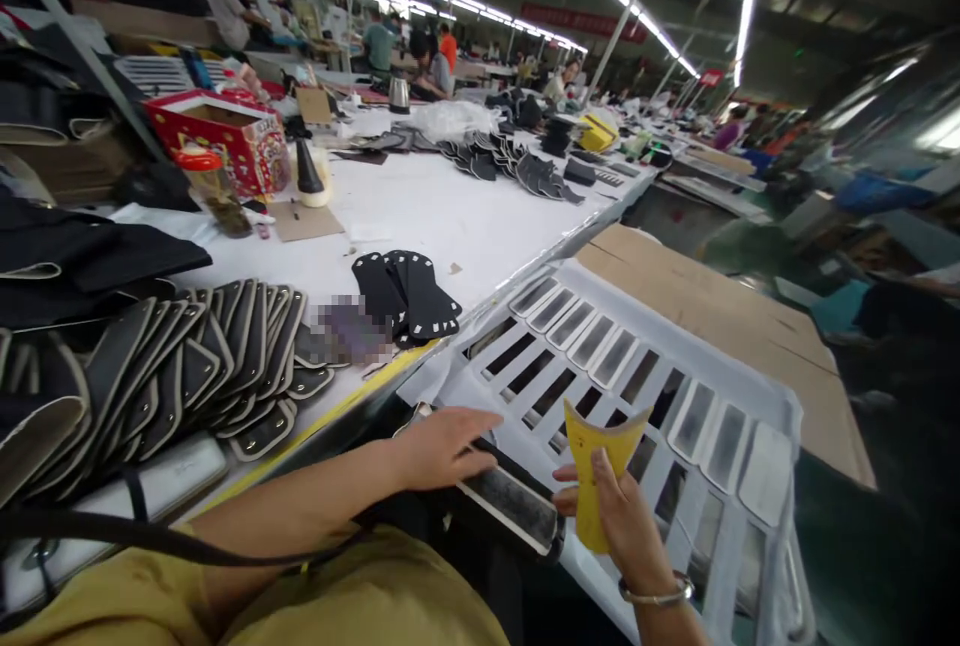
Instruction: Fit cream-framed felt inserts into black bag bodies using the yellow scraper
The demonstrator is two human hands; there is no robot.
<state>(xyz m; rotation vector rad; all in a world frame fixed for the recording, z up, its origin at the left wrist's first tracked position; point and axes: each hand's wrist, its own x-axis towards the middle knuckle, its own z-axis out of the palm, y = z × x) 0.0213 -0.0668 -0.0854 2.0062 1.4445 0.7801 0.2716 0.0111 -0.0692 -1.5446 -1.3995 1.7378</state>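
Note:
My right hand point(619, 511), with a bracelet at the wrist, holds a yellow curved piece point(596, 446) upright over a white slotted rack point(690, 346). My left hand point(446, 446) has its fingers apart, above the upper end of a dark padded bar point(514, 506) near my lap. Nothing shows in it. Several light-edged pieces point(720, 436) lie in rows across the rack. On the table to the left are flat black pieces with white marks point(416, 291).
Overlapping black pieces with pale edges point(217, 356) cover the left of the white table point(405, 216). A red box point(217, 141), a jar point(217, 201) and a glue bottle point(309, 176) stand behind. Cardboard point(720, 326) lies beyond the rack. Other people are in the background.

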